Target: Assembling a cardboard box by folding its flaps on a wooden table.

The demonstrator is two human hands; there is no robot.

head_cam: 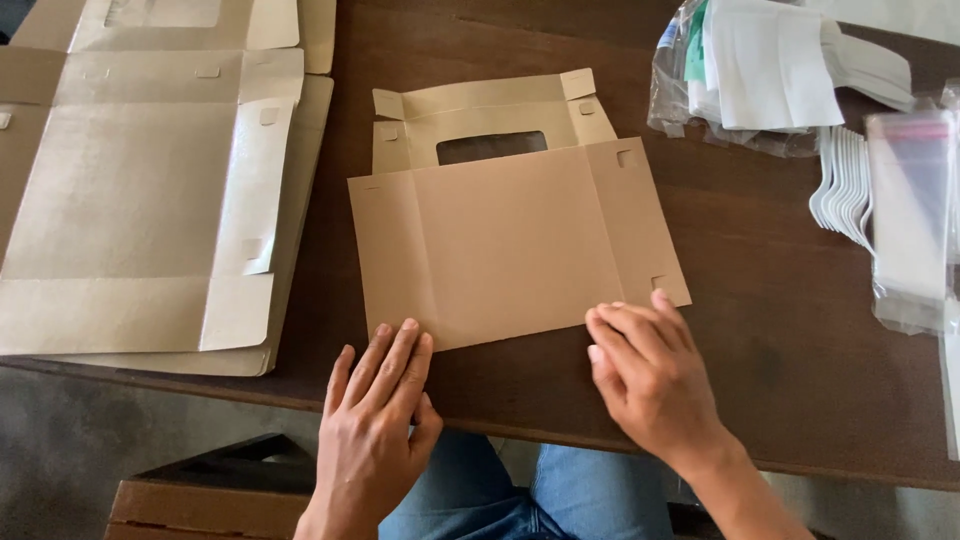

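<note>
Tan cardboard box blank [505,245], dark brown table [780,330], white spoons [840,185], blue jeans [520,495]

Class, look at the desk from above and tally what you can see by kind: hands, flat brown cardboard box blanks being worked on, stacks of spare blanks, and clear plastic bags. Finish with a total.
Bare hands: 2, left hand, right hand
Flat brown cardboard box blank under the fingers: 1
Stack of unfolded brown cardboard blanks: 1
Clear plastic bags: 2, one of white papers, one flat
Total: 6
</note>
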